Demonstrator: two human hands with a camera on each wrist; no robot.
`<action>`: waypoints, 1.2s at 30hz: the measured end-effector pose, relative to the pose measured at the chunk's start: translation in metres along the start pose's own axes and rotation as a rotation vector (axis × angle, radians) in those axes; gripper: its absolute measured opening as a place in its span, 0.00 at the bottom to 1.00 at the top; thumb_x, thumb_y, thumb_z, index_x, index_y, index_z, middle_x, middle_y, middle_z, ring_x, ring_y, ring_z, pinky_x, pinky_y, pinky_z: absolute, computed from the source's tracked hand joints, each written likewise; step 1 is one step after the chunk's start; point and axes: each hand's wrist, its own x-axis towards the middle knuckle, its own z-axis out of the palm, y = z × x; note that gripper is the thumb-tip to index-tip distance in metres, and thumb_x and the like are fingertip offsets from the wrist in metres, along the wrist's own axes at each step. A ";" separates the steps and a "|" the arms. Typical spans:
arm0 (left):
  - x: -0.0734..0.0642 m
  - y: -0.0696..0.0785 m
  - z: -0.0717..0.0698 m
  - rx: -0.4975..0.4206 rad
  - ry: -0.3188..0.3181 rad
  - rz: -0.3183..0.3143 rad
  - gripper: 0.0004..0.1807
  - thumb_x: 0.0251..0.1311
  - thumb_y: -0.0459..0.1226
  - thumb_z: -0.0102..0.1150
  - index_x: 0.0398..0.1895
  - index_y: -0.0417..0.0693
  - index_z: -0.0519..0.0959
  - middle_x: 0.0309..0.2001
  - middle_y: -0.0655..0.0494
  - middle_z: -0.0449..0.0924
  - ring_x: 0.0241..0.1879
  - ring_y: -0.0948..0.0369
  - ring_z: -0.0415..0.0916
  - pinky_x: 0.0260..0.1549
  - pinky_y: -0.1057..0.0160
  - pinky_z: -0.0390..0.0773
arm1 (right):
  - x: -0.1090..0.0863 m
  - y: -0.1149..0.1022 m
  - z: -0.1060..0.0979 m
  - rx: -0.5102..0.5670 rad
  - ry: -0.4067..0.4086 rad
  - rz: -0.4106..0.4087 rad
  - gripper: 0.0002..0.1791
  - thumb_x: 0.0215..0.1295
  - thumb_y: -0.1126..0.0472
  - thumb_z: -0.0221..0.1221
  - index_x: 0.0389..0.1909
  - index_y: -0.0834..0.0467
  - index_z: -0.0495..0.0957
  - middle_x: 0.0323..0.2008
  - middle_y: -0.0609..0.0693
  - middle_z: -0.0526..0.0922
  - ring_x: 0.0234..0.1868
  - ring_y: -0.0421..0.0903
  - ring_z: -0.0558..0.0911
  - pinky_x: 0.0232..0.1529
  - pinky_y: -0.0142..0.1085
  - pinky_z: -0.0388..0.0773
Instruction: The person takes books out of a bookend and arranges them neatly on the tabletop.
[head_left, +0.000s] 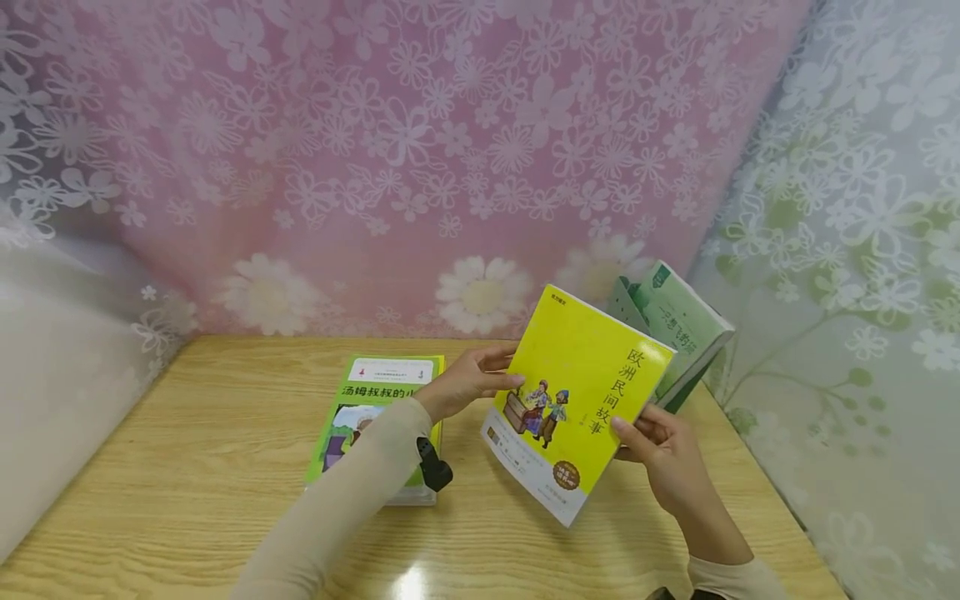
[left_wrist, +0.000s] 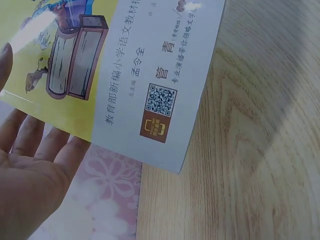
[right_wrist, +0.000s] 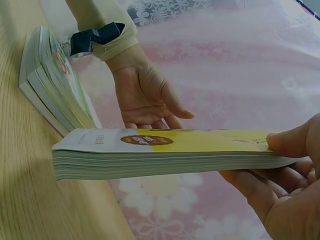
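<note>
A yellow book (head_left: 577,375) with a white lower band is held tilted above the table, cover facing up. My left hand (head_left: 463,383) holds its left edge, thumb over the cover and fingers behind; the left wrist view shows those fingers (left_wrist: 35,135) along the edge. On the opposite edge, my right hand (head_left: 667,454) pinches the book between a thumb on the cover and fingers underneath. The right wrist view shows the thick page block (right_wrist: 165,164) side-on. Beneath my left forearm lies a stack of books (head_left: 337,425) with a green cover on top, partly hidden by the sleeve.
Behind the yellow book, at the table's right rear, a green book (head_left: 678,321) leans in a dark green holder (head_left: 628,302), partly covered. A flowered pink curtain (head_left: 405,167) hangs along the back of the wooden table (head_left: 187,467). Pale flowered curtain (head_left: 862,292) borders the right side.
</note>
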 end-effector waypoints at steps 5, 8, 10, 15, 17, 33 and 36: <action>-0.001 -0.002 -0.004 0.058 0.020 -0.008 0.28 0.60 0.39 0.64 0.65 0.52 0.71 0.62 0.49 0.73 0.59 0.53 0.73 0.59 0.48 0.71 | 0.003 0.005 0.002 0.022 -0.028 0.022 0.18 0.69 0.70 0.53 0.54 0.78 0.69 0.40 0.46 0.87 0.37 0.46 0.87 0.32 0.40 0.84; 0.000 -0.003 -0.008 0.049 0.000 -0.002 0.24 0.61 0.37 0.63 0.62 0.46 0.73 0.55 0.46 0.79 0.52 0.53 0.78 0.54 0.51 0.76 | 0.003 0.005 0.002 0.052 -0.065 0.037 0.18 0.70 0.69 0.52 0.56 0.76 0.69 0.41 0.47 0.86 0.38 0.47 0.87 0.33 0.42 0.84; -0.001 -0.003 -0.011 0.032 -0.041 0.000 0.24 0.63 0.35 0.61 0.62 0.43 0.72 0.53 0.44 0.80 0.49 0.54 0.80 0.51 0.52 0.78 | 0.003 0.005 0.000 0.062 -0.091 0.046 0.18 0.70 0.69 0.51 0.57 0.74 0.69 0.42 0.47 0.86 0.38 0.47 0.87 0.34 0.42 0.84; -0.005 -0.005 -0.013 -0.005 -0.116 0.011 0.25 0.64 0.32 0.58 0.65 0.43 0.69 0.52 0.41 0.81 0.44 0.54 0.83 0.45 0.51 0.81 | 0.003 0.006 -0.005 0.096 -0.150 0.057 0.16 0.72 0.69 0.49 0.58 0.68 0.71 0.44 0.47 0.86 0.40 0.47 0.86 0.35 0.41 0.84; -0.006 -0.005 -0.013 -0.017 -0.124 0.019 0.25 0.65 0.31 0.57 0.65 0.43 0.69 0.50 0.40 0.81 0.42 0.54 0.83 0.44 0.50 0.82 | 0.003 0.007 -0.008 0.116 -0.176 0.058 0.16 0.72 0.70 0.47 0.58 0.65 0.72 0.45 0.47 0.86 0.41 0.47 0.86 0.36 0.41 0.84; -0.015 -0.008 -0.009 -0.048 -0.108 0.084 0.24 0.62 0.30 0.60 0.62 0.40 0.74 0.47 0.43 0.83 0.41 0.53 0.84 0.42 0.50 0.82 | 0.004 0.020 -0.020 0.210 -0.295 0.168 0.18 0.74 0.69 0.45 0.61 0.61 0.69 0.50 0.48 0.83 0.49 0.46 0.83 0.47 0.38 0.81; -0.017 -0.007 -0.007 -0.055 -0.123 0.103 0.23 0.62 0.30 0.60 0.61 0.39 0.74 0.47 0.43 0.83 0.41 0.54 0.84 0.42 0.49 0.82 | 0.004 0.023 -0.022 0.214 -0.300 0.193 0.18 0.74 0.68 0.44 0.62 0.60 0.69 0.51 0.47 0.82 0.50 0.45 0.83 0.48 0.37 0.81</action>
